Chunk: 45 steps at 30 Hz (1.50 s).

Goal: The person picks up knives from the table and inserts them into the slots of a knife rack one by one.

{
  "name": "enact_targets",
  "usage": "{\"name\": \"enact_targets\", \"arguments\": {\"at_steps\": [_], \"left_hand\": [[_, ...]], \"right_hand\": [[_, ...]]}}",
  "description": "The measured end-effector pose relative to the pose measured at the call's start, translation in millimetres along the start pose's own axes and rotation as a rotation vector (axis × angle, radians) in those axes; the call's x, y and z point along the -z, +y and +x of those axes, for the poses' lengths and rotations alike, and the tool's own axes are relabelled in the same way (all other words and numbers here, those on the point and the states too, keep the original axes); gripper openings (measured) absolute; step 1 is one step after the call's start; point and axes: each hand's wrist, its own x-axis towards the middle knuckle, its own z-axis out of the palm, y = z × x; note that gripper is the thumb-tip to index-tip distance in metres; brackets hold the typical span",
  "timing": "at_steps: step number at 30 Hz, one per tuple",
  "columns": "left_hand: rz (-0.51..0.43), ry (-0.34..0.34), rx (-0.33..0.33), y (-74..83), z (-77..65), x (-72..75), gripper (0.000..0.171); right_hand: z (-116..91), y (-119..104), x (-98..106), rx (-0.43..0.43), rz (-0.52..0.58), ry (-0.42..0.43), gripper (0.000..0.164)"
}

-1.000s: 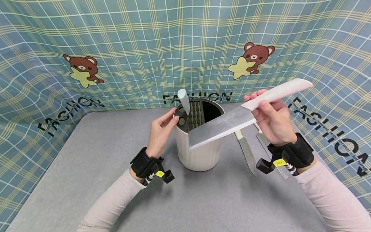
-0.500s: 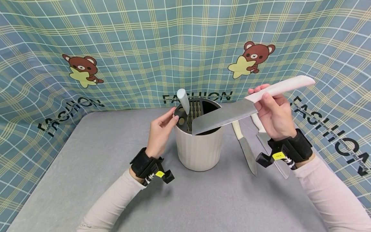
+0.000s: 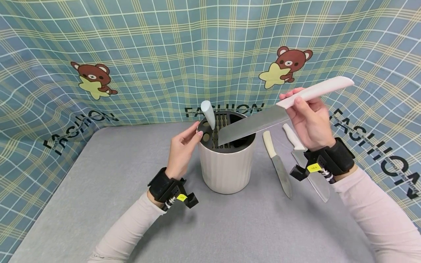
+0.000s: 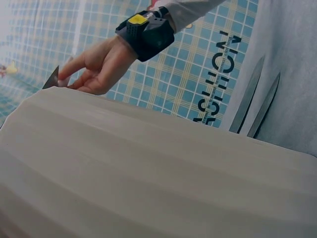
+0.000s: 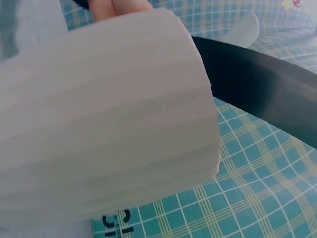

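Note:
In the head view my right hand grips a large kitchen knife by its white handle. The wide blade slants down to the left, and its end lies over the slotted top of a round white knife block. I cannot tell whether the blade's end touches the slots. My left hand holds the block's left rim between thumb and fingers. A knife with a pale grey handle stands in the block, its blade hidden. The right wrist view shows the dark blade beyond the ribbed block.
Right of the block, a cream-handled knife lies on the grey table. Beside it lies a white-handled knife with a broad blade, partly hidden by the right wrist camera. A plaid curtain encloses the back and sides.
The right hand has raised the knife a little, and its blade end has moved from before the block's front wall up over the slotted top. The left hand stays at the rim.

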Motion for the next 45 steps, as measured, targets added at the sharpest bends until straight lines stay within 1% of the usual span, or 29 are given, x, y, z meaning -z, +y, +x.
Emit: {"name": "enact_targets", "arguments": {"at_steps": [2,4,6,7,8,9,11,13,15,17,21,24,28,33,38,41,45], "left_hand": [[-0.009,-0.002,-0.003,2.7,-1.0,-1.4,0.048],[-0.006,0.004,0.027,6.4,-0.2,-3.3,0.048],[0.008,0.004,0.002,-15.0,5.9,4.4,0.048],[0.028,0.006,0.000,-14.6,6.3,5.2,0.049],[0.040,0.006,-0.003,-25.1,9.5,8.8,0.049],[0.046,0.006,-0.013,-35.8,12.6,12.3,0.050],[0.054,0.000,-0.070,-68.1,20.2,23.7,0.050],[0.054,0.003,-0.090,-80.9,23.5,27.1,0.050],[0.043,0.004,-0.105,-88.5,25.4,29.1,0.050],[0.026,0.005,-0.112,-91.3,25.7,30.1,0.050],[0.023,0.004,-0.118,-91.1,24.8,30.8,0.049],[0.037,0.008,-0.117,-89.8,23.3,30.5,0.049],[0.048,0.014,-0.113,-86.7,21.2,28.8,0.050],[0.048,0.018,-0.109,-83.6,20.2,27.5,0.050],[0.060,0.017,-0.114,-86.9,21.6,29.3,0.050],[0.054,0.008,-0.115,-88.6,21.2,30.5,0.050],[0.058,0.005,-0.114,-89.1,19.1,30.4,0.050]], "right_hand": [[2.4,-1.3,-1.9,0.001,-0.034,-0.006,0.021],[5.5,-2.9,-4.4,0.003,-0.084,-0.014,0.021],[9.0,-4.5,-8.0,0.005,-0.149,-0.022,0.021],[10.8,-5.3,-10.0,0.007,-0.179,-0.030,0.021],[12.9,-6.0,-12.2,0.010,-0.216,-0.034,0.021],[15.0,-6.8,-14.3,0.008,-0.235,-0.039,0.021],[19.1,-8.0,-18.8,0.008,-0.273,-0.051,0.021],[22.6,-8.9,-23.1,0.007,-0.303,-0.066,0.021],[25.8,-9.5,-27.2,0.005,-0.325,-0.082,0.020],[28.6,-9.6,-31.4,0.006,-0.353,-0.095,0.021],[33.7,-9.9,-40.9,0.001,-0.405,-0.112,0.020],[38.3,-10.0,-49.5,-0.001,-0.502,-0.114,0.019],[43.9,-9.6,-60.6,-0.008,-0.658,-0.105,0.018],[47.2,-8.8,-69.5,-0.038,-0.712,-0.089,0.017],[49.2,-9.3,-75.7,-0.046,-0.785,-0.093,0.017],[49.9,-7.2,-78.1,-0.056,-0.849,-0.125,0.018],[47.0,1.7,-79.2,-0.103,-0.938,-0.210,0.021]]}}
